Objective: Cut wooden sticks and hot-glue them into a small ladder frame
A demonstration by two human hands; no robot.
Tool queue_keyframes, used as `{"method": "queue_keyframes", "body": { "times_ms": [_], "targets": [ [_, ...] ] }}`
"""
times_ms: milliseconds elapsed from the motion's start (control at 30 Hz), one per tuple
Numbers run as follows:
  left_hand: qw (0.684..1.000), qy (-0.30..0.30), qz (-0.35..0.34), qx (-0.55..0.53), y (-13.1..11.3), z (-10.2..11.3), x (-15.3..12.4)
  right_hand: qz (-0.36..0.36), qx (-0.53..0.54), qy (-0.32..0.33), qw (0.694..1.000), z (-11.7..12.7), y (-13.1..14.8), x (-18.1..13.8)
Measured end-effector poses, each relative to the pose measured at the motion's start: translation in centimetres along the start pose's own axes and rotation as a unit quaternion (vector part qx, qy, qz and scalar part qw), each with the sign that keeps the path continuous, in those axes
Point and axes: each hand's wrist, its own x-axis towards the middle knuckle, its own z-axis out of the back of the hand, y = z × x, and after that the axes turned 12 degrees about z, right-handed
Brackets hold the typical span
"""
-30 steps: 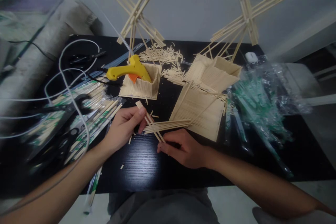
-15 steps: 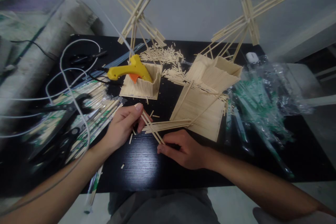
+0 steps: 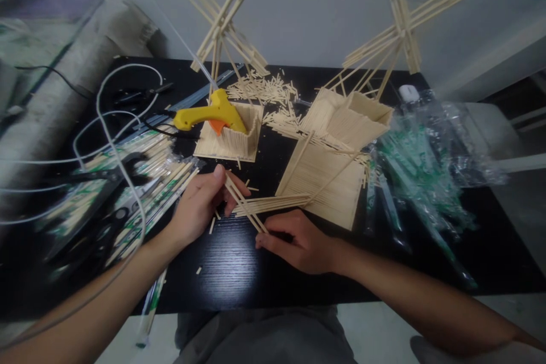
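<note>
Both hands are up over the near-edge side of this black table [image 3: 290, 287], sharing a couple of thin wooden sticks [image 3: 248, 205] held slantwise btwn them. L hand [image 3: 205, 202] has the far end, thumb on top and fingers curled in behind; R hand [image 3: 294, 242] has the near end in a narrow thumb + index pinch. A loose stick bundle [image 3: 277, 203] lies right behind those sticks, its R end reaching the near corner of a flat stick panel [image 3: 328, 179]; can't tell if the held ones touch the bundle. Going toward the far edge, L of center, there's a yellow glue gun [image 3: 209, 115] w/ an orange trigger, resting in a small stick box [image 3: 245, 145] on a square base. Next to that, a pile of cut bits [image 3: 264, 90]. A 2nd stick build [image 3: 358, 116] sits near the far R corner, and two big stick crosses [image 3: 217, 28] rise by the far edge, one per side. Along the L edge: paper-wrapped chopsticks [image 3: 147, 199], black-handled scissors [image 3: 117, 217] on top, white cable [image 3: 113, 145] looping over. R edge has a heap of clear/green plastic wrappers [image 3: 420, 162], pretty blurry tbh.
</note>
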Motion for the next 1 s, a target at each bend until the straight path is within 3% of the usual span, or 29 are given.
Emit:
{"method": "queue_keyframes", "body": {
  "times_ms": [500,800,1000],
  "targets": [
    [0.998,-0.034,-0.04,0.02,-0.05,-0.19,-0.25,0.0,-0.004,-0.021,1.0,-0.1,0.2,0.26],
    [0.997,-0.06,-0.034,-0.029,0.06,-0.45,-0.07,0.021,-0.028,-0.027,0.999,-0.53,-0.18,-0.05],
    [0.996,-0.066,-0.044,-0.029,0.18,-0.26,-0.05,-0.005,-0.004,-0.023,1.0,-0.4,0.09,0.01]
  ]
}}
